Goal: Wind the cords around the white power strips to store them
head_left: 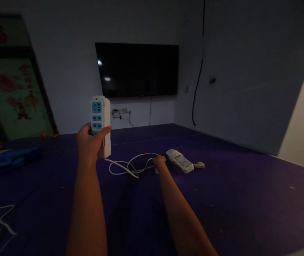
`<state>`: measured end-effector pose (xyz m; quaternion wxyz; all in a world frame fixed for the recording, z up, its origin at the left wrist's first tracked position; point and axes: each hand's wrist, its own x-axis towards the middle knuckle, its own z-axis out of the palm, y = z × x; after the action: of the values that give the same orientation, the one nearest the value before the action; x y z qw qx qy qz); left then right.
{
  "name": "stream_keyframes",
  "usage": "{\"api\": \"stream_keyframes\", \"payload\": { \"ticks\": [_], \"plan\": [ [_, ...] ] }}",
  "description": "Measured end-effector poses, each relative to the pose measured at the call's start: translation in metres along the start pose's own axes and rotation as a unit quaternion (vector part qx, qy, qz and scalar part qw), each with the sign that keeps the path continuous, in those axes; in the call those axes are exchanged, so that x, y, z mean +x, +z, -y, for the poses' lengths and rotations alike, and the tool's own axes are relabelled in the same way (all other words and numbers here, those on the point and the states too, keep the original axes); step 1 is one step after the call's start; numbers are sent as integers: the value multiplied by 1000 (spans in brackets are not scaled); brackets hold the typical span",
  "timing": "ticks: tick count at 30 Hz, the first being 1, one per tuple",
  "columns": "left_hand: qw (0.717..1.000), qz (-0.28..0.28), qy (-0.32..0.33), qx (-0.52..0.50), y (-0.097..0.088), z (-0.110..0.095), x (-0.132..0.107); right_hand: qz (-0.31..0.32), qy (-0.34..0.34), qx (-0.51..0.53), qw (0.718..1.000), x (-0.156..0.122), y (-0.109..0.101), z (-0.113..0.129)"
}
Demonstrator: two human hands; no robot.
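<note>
My left hand (89, 144) is closed round a white power strip with blue sockets (100, 124), held upright in front of me. Its white cable (126, 165) runs down and loops on the purple floor. My right hand (159, 161) reaches down to the far end of that cable loop, fingers closed on or at the cable; the grip is too small and dim to make out. Just right of it lies a second white power strip (180, 160) with a plug (200, 164) beside it.
A dark wall-mounted TV (138, 69) hangs ahead, wall sockets (121, 113) below it, a black cable (198, 78) down the right wall. Blue items (8, 158) lie at the left. Another white cable (2, 217) lies at the lower left. Purple floor (248, 199) stretches right.
</note>
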<state>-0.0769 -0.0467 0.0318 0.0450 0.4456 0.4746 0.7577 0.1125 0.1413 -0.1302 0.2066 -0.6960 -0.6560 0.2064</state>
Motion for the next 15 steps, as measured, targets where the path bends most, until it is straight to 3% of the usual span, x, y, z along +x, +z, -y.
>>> {"api": "stream_keyframes", "payload": {
  "ticks": [4,8,13,14,15],
  "plan": [
    [1000,8,8,7,-1,-2,-1,13,33,-9,999,-13,-11,10],
    [999,1,-1,-33,5,-3,-2,20,-12,19,1000,-26,-30,22],
    [995,-31,-36,-85,15,-8,-5,9,-150,94,984,-45,-70,45],
    [992,-42,-49,-105,17,-9,-6,16,-196,120,973,-52,-78,51],
    [988,-56,-63,-130,19,-9,-6,49,-273,183,943,-61,-85,57]
  ]
}}
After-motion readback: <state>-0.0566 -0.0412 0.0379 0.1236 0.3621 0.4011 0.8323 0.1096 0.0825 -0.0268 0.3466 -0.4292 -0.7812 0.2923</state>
